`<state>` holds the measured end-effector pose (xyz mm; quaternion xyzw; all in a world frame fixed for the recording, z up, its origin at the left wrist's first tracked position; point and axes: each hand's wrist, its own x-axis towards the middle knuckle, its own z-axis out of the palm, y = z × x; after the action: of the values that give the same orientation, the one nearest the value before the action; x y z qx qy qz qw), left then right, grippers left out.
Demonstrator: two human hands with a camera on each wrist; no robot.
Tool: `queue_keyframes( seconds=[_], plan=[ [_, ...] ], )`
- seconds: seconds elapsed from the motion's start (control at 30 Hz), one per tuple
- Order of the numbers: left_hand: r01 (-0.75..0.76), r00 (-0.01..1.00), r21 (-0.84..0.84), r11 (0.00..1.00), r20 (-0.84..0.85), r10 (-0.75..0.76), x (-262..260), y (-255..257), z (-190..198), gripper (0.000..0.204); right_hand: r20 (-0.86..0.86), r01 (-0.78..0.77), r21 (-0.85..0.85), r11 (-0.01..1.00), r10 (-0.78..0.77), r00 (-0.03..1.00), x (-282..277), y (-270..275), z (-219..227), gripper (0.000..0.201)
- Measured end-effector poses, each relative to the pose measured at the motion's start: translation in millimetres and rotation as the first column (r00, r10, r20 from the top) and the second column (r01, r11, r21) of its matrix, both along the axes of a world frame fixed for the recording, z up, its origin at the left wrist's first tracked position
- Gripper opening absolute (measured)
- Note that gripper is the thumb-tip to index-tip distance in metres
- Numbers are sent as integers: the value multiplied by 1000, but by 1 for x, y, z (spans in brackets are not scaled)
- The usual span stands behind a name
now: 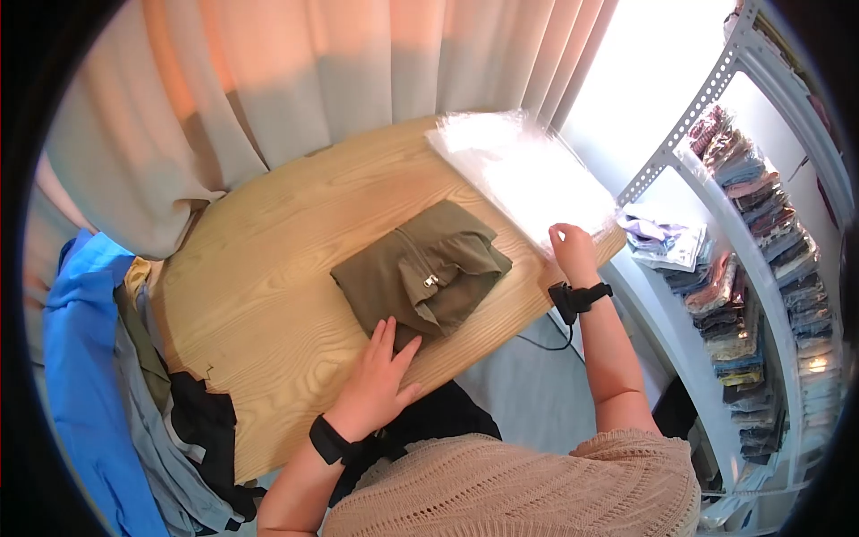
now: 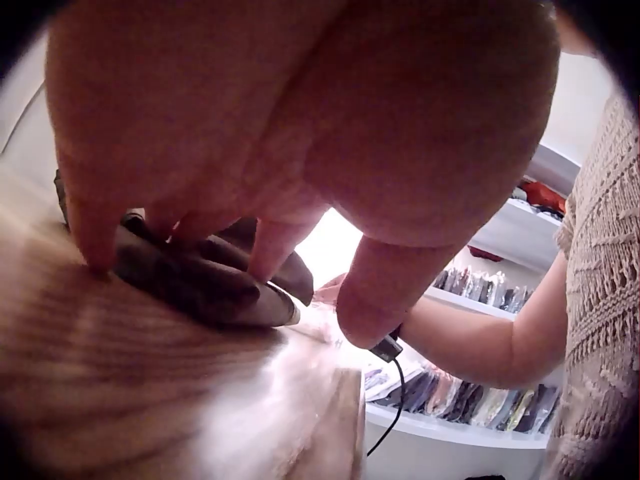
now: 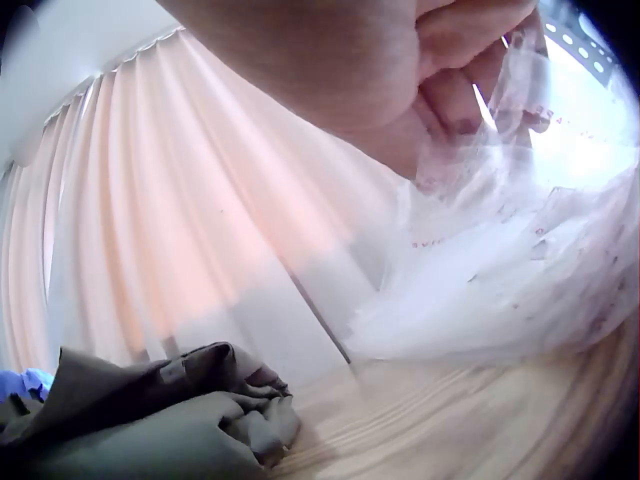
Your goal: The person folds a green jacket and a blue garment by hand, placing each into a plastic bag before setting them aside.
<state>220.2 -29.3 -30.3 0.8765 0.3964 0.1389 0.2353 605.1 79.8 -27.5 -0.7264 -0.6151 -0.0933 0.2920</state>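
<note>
A folded olive-green garment (image 1: 420, 268) with a metal zipper pull lies on the wooden table. My left hand (image 1: 378, 380) rests at its near-left edge, fingers extended and spread; in the left wrist view the fingertips reach the fabric (image 2: 190, 280) and the tabletop. Over at the table's right end, my right hand (image 1: 573, 251) pinches the corner of a clear plastic bag (image 3: 520, 250) between thumb and fingers. That bag belongs to a stack of clear bags (image 1: 528, 174), washed out by glare in the head view. Faint red print shows on the plastic in the right wrist view.
Blue, grey and black clothes (image 1: 89, 295) hang over the table's left end. Beige curtains (image 1: 313, 72) run along the back. On the right stands a metal shelf rack (image 1: 689, 179) with bagged, folded garments (image 1: 738, 331). A black cable (image 1: 546, 346) dangles from the right wrist strap.
</note>
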Motion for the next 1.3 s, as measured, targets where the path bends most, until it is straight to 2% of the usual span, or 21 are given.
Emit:
queue_keyframes(
  seconds=[0.07, 0.1, 0.17, 0.27, 0.33, 0.43, 0.47, 0.5, 0.53, 0.6, 0.63, 0.77, 0.83, 0.9, 0.97, 1.0, 1.07, 1.13, 1.2, 1.23, 1.3],
  plan=[
    [-2, 1000, 9, 1000, 3, 2, -1, -1, -2, 65, -242, 61, -216, 974, -115, 963, -6, 1, 13, 22],
    [8, 1000, 3, 1000, 11, -8, -2, 0, -2, 64, -248, 58, -200, 978, -108, 963, -6, 3, 13, 22],
    [38, 999, -3, 999, 11, -38, -4, 1, -2, 64, -686, -124, 255, 959, 270, 676, -6, 12, 13, 21],
    [47, 998, -13, 999, 34, -47, -5, 4, -5, 66, -621, -215, 454, 865, 480, 619, -47, 1, 37, 18],
    [43, 999, 11, 999, 8, -43, -6, 5, 1, 61, -583, -348, 416, 840, 540, 607, -81, -16, 58, 12],
    [11, 986, -139, 990, 168, 12, -14, 9, 11, 62, -398, -567, 359, 741, 671, 625, -128, -38, 66, 5],
    [-56, 910, -215, 975, 391, 138, -15, 10, 19, 62, -269, -649, 361, 669, 741, 615, -145, -45, 69, 2],
    [-104, 771, -302, 948, 578, 269, -18, 9, 25, 62, -308, -716, 338, 611, 790, 530, -161, -51, 68, 5],
    [-116, 774, -310, 944, 567, 281, -21, 8, 28, 62, -347, -776, 319, 544, 829, 439, -176, -57, 65, 8],
    [-216, 498, -295, 931, 786, 365, -30, 4, 32, 64, -372, -877, 232, 422, 871, 321, -201, -67, 60, 8],
    [-275, 454, -249, 928, 817, 354, -34, 5, 28, 55, -408, -899, 224, 377, 873, 265, -214, -71, 53, 6],
    [-403, 475, -295, 866, 742, 474, -62, -2, 19, 46, -450, -955, 133, 267, 874, 181, -247, -83, 28, 5],
    [-345, 261, -627, 699, 651, 712, -68, -4, 14, 37, -470, -967, 117, 225, 871, 146, -255, -89, 19, 5],
    [-363, 267, -657, 660, 605, 750, -77, -4, 4, 37, -491, -976, 99, 194, 863, 121, -259, -95, 15, 5],
    [-368, 278, -688, 625, 560, 780, -85, -5, -2, 39, -503, -975, 192, 116, 865, 4, -253, -98, 20, 9],
    [-385, 240, -681, 623, 578, 780, -90, -6, -5, 43, -517, -975, 186, 122, 856, 8, -247, -99, 21, 9],
    [-395, 204, -687, 610, 582, 787, -99, -9, -9, 49, -730, -923, 280, 266, 683, -25, -229, -99, 22, 9],
    [-480, 121, -614, 626, 661, 741, -108, -12, -9, 59, -850, -792, 181, 583, 498, 172, -207, -98, 28, 11],
    [-468, 120, -645, 604, 631, 766, -124, -14, -11, 62, -926, -509, 229, 830, 347, 149, -184, -91, 7, 12],
    [-499, 95, -638, 587, 633, 769, -131, -15, -14, 62, -928, -509, 215, 833, 337, 160, -173, -89, 1, 12],
    [-530, 54, -638, 559, 632, 773, -138, -18, -12, 61, -969, -126, 210, 969, 190, -156, -157, -89, -6, 18]
  ],
)
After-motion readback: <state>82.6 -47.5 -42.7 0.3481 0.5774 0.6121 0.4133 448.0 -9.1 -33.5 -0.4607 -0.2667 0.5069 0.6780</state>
